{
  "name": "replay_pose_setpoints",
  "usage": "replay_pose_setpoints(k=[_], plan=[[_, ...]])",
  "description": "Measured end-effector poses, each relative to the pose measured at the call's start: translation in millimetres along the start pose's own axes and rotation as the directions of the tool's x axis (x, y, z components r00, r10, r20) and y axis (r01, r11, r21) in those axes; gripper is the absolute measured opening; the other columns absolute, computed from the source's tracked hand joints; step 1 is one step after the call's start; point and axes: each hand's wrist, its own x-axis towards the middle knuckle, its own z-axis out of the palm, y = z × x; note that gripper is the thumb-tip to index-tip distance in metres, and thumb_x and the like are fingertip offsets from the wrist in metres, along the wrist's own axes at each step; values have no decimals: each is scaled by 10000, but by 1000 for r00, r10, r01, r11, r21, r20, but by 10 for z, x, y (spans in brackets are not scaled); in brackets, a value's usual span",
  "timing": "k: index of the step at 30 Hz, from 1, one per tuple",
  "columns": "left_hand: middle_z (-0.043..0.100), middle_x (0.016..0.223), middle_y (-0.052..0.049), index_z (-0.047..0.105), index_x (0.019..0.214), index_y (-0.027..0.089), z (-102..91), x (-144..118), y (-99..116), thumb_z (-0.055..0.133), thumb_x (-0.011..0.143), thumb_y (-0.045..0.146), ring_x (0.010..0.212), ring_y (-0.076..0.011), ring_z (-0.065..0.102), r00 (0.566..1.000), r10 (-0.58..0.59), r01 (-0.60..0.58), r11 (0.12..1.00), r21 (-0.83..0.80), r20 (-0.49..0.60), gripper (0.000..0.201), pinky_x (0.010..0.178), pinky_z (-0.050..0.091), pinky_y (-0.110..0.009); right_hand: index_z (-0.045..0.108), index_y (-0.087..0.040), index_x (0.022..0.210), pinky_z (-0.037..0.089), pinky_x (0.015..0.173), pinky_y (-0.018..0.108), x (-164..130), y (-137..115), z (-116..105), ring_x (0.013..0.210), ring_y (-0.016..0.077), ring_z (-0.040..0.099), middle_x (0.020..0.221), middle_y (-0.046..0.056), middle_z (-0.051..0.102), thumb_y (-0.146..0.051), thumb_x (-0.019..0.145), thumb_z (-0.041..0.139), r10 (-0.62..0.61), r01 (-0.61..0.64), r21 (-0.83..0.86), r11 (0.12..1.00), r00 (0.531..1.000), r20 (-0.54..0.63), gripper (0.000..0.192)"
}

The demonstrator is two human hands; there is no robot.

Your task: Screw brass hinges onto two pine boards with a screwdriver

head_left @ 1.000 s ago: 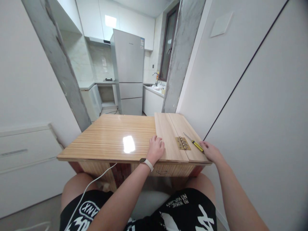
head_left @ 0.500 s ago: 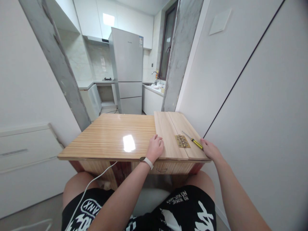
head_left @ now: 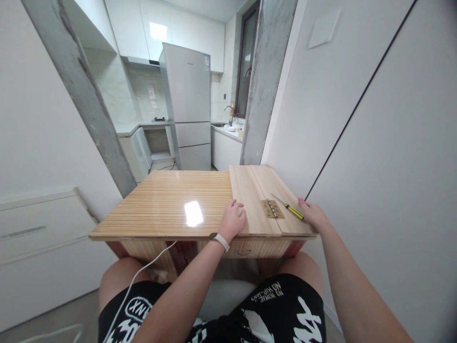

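Observation:
Two pale wooden boards lie side by side on the right part of the table [head_left: 167,190]. A brass hinge [head_left: 272,208] lies unfolded across their seam. My left hand [head_left: 233,220] rests at the outer edge of the left board [head_left: 246,190], its fingers loosely bent and apart on the wood. At the right edge of the right board [head_left: 273,183], my right hand [head_left: 313,214] grips the wood, with some fingers hidden. A screwdriver [head_left: 294,212] with a yellow and black handle lies on that board, its handle end close to my right hand and its shaft pointing toward the hinge.
A white wall [head_left: 374,166] stands close along the table's right side. A white cable [head_left: 143,267] hangs from the table's front edge over my left leg. The drawer handle [head_left: 243,252] is below the front edge. Behind are a refrigerator [head_left: 191,85] and a sink counter [head_left: 226,145].
The view has shifted slightly. My right hand has moved up a little along the board's edge, away from the screwdriver's handle end. My left hand, the boards and the hinge keep their places.

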Motion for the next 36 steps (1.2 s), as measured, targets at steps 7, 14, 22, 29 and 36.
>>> replay_pose_setpoints(k=[7,14,22,29,36], plan=[[662,1354,-180,722,1200,118,-62,35,70,587,906,185,1352,-287,584,999,-39,39,999,-7,-10,330,1225,408,-405,750,-146,1312,423,1163,429,-42,16,43,1363,331,597,1443,179,662,-590,1051,324,-5,9,130,991,999,-32,668],[697,1253,-137,710,1181,170,-346,-8,-58,604,890,182,1258,-280,626,992,-113,115,993,32,-58,311,1153,461,-410,691,-157,1393,428,1153,390,-219,-329,187,1391,301,581,1485,164,632,-607,1063,311,-54,53,128,990,998,10,675],[717,1230,-134,704,1182,155,-863,2,-514,621,887,208,1231,-283,641,977,-172,184,979,89,-125,310,1100,485,-411,710,-155,1325,459,1047,357,-481,-951,523,1252,293,652,1317,186,725,-538,1095,276,-191,186,106,977,981,40,623],[722,1280,-146,699,1215,142,-1226,38,-831,630,899,230,1221,-277,660,963,-224,247,956,157,-150,335,1080,486,-387,733,-159,1242,470,976,362,-711,-1429,775,1181,309,679,1269,194,740,-574,1079,307,-218,210,123,970,974,53,617],[718,1316,-163,698,1233,123,-1461,63,-1008,618,905,232,1223,-282,669,953,-248,283,933,221,-176,355,1088,483,-388,737,-154,1220,463,1011,394,-858,-1742,931,1204,331,678,1234,210,750,-568,1066,341,-243,239,107,965,970,24,594]])
